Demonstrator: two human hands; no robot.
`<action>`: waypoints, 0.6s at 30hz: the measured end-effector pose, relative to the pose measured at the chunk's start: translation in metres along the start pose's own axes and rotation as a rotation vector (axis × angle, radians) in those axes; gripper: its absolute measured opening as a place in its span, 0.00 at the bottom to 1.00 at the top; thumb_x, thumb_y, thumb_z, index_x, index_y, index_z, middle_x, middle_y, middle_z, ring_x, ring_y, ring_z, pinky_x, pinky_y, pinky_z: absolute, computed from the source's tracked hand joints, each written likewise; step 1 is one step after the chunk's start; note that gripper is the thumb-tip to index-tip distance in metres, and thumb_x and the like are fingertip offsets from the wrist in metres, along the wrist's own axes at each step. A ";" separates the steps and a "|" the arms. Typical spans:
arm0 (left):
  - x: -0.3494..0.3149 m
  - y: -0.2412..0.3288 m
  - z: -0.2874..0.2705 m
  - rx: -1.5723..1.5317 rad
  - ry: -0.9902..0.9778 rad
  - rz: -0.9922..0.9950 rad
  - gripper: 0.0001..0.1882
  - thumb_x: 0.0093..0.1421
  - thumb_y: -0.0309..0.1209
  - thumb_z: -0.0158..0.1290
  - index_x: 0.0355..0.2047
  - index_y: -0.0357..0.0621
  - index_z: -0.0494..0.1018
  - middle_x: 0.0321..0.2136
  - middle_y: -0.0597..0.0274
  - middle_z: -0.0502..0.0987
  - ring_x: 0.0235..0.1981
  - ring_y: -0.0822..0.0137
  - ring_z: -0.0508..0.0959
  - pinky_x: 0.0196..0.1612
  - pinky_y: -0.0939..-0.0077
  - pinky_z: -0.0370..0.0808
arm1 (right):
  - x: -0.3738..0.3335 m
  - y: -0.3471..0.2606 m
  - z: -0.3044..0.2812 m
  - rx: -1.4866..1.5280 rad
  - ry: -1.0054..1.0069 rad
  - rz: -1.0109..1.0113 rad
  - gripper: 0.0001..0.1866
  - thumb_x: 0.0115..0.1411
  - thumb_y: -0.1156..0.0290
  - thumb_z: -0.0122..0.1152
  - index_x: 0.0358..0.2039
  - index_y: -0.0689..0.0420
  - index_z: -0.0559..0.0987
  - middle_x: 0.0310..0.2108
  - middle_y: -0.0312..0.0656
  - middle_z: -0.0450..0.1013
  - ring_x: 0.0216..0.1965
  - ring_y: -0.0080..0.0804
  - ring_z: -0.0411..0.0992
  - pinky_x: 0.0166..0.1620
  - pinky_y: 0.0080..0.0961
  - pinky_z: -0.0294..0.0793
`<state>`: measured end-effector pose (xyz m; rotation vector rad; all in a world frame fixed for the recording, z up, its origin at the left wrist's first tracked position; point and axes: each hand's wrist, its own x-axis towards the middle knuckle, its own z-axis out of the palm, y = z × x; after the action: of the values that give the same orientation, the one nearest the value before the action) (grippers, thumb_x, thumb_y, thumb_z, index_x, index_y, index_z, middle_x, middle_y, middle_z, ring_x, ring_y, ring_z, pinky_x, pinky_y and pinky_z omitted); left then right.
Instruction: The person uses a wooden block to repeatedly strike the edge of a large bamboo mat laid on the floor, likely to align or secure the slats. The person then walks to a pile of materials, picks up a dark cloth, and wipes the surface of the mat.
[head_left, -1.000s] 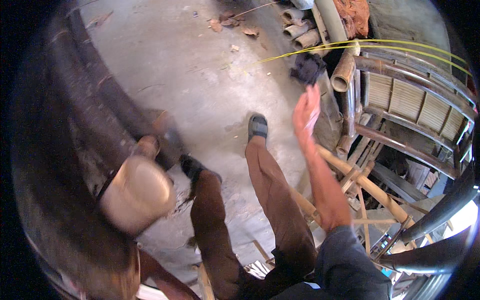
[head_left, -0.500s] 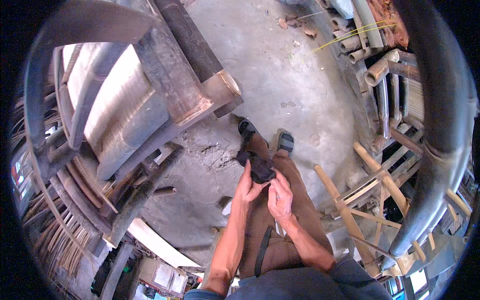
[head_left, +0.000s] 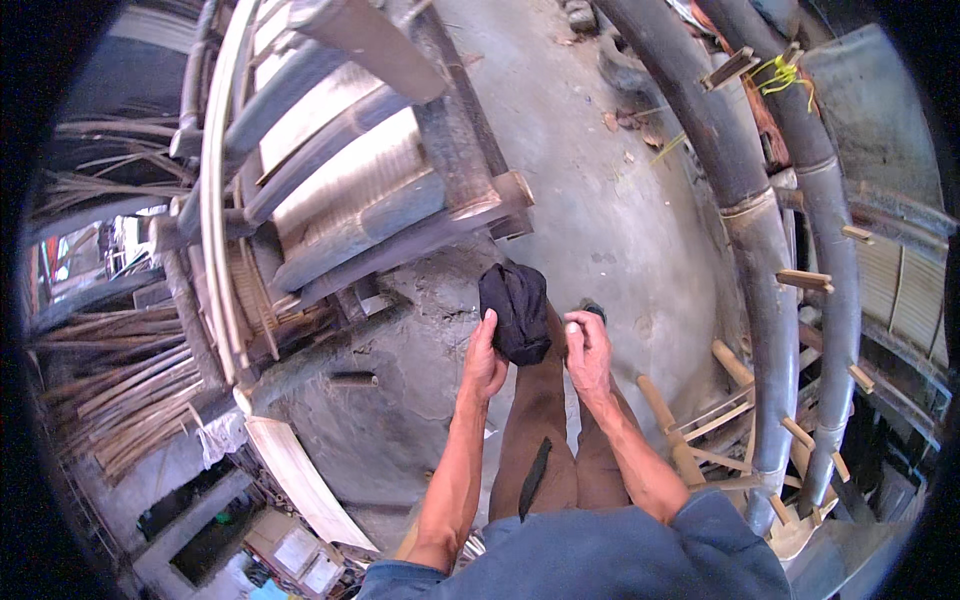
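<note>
A bunched black cloth [head_left: 515, 313], rounded like a soft cap, hangs in front of my thighs. Along its left edge, my left hand [head_left: 486, 362] grips it, with the thumb pointing up and the fingers behind. My right hand [head_left: 590, 358] is a little to the right of the cloth, apart from it. Its fingers are curled closed, and whatever may be inside them is hidden. A narrow black strap [head_left: 536, 478] lies over my brown trousers.
A bamboo bench-like frame [head_left: 350, 240] stands at the left, with bundled sticks [head_left: 130, 405] beyond. Two thick dark bamboo poles [head_left: 765, 330] with pegs rise at the right. A wooden frame [head_left: 672, 430] stands near my right arm. A short tube [head_left: 353, 380] lies on the concrete floor [head_left: 590, 180].
My right hand has come away from the black cloth to the right. The left hand keeps the cloth, which now shows more upright and spread. The view has shifted, bringing the bamboo poles further in.
</note>
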<state>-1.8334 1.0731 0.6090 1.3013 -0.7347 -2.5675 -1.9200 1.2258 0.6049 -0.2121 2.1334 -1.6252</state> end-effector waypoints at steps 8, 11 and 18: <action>-0.085 0.017 -0.020 0.345 0.188 0.211 0.23 0.69 0.47 0.43 0.50 0.39 0.71 0.45 0.63 0.77 0.47 0.69 0.75 0.54 0.70 0.69 | -0.016 -0.069 0.035 0.063 -0.337 0.046 0.13 0.62 0.64 0.59 0.38 0.61 0.77 0.27 0.36 0.73 0.33 0.24 0.71 0.38 0.26 0.71; -0.114 0.029 -0.036 0.251 0.393 0.272 0.23 0.69 0.47 0.43 0.48 0.40 0.72 0.45 0.63 0.77 0.47 0.69 0.76 0.54 0.68 0.69 | -0.007 -0.051 0.025 0.287 -0.248 0.181 0.10 0.66 0.63 0.54 0.34 0.56 0.76 0.26 0.25 0.67 0.28 0.15 0.63 0.34 0.19 0.69; -0.179 0.036 -0.092 -0.637 -0.009 0.336 0.22 0.68 0.44 0.43 0.48 0.38 0.72 0.48 0.54 0.77 0.49 0.59 0.77 0.57 0.60 0.71 | -0.025 -0.069 0.045 0.788 -0.479 0.789 0.08 0.69 0.63 0.48 0.40 0.52 0.73 0.33 0.34 0.74 0.33 0.28 0.73 0.40 0.31 0.77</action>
<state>-1.6548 1.0745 0.7084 0.8717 -0.0884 -2.2486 -1.8877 1.1754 0.6673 0.4021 0.9136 -1.5490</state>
